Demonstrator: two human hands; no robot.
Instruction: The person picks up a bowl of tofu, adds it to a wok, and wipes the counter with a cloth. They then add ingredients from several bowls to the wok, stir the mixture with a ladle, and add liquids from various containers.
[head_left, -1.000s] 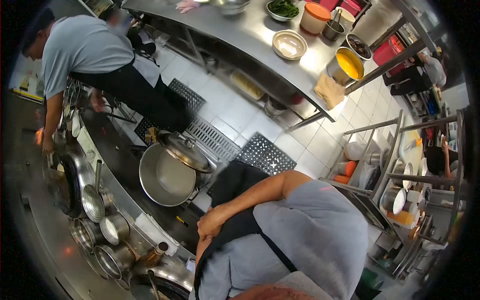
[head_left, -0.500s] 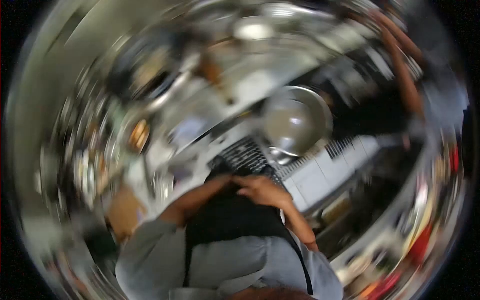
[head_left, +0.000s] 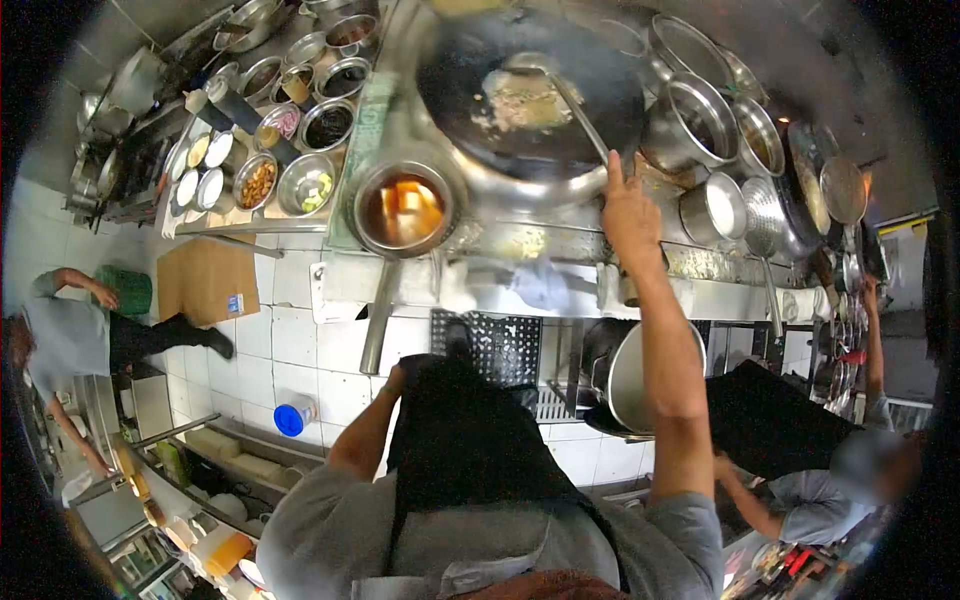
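With my right hand, I have the handle of a ladle gripped, the fingers closed round its end. The ladle's bowl rests in a large dark wok amid pale chopped food and some liquid. Down by my black apron is my left hand, its fingers mostly hidden against the cloth. Close to it ends the long handle of a saucepan, which stands on the stove's edge with brown liquid and pale chunks inside; I see no contact between them.
Bowls of ingredients, including nuts, stand at upper left. Metal pots and a perforated skimmer are right of the wok. A large pot sits below my right forearm. Co-workers stand at left and right.
My hands were together at the front of my apron. The right has reached forward to the ladle in the wok; the left stays low. The view has turned towards the stove and sharpened.
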